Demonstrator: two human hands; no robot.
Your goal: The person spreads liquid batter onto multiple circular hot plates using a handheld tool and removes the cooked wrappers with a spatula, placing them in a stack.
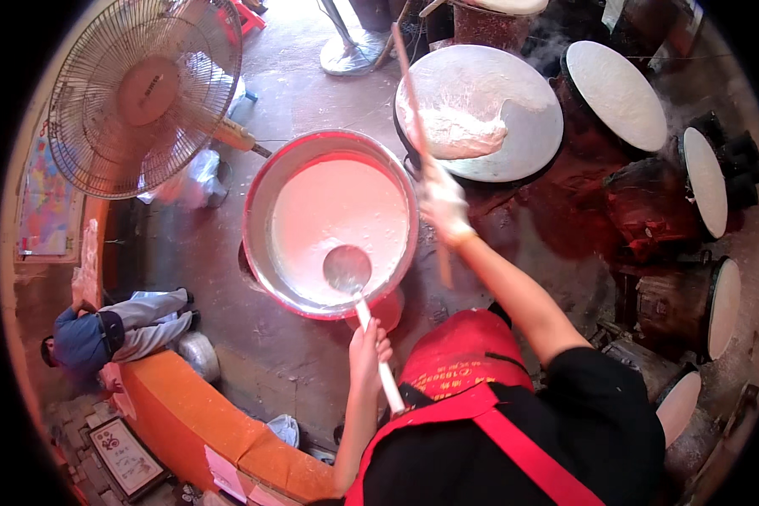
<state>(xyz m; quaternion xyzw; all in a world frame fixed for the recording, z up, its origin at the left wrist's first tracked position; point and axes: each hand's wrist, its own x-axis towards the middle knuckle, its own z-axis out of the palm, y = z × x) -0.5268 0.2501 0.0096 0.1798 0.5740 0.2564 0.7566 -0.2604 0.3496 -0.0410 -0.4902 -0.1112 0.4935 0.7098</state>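
My left hand (368,346) grips the white handle of a metal ladle (347,268), whose round head rests in pale batter (333,198) inside a large pot (249,211). My gloved right hand (443,204), slightly blurred, is closed on a long thin wooden stick (403,67) held above the near left edge of a round griddle (523,143). On that griddle, a pale, uneven mass of batter (468,135) lies spread over the middle and left part.
More griddles (616,93) with pale tops curve down the right side, some steaming. A standing fan (146,93) is at upper left. Another person (118,333) in a blue top is at the left beside an orange counter (177,396). A metal stand base (352,55) sits beyond the pot.
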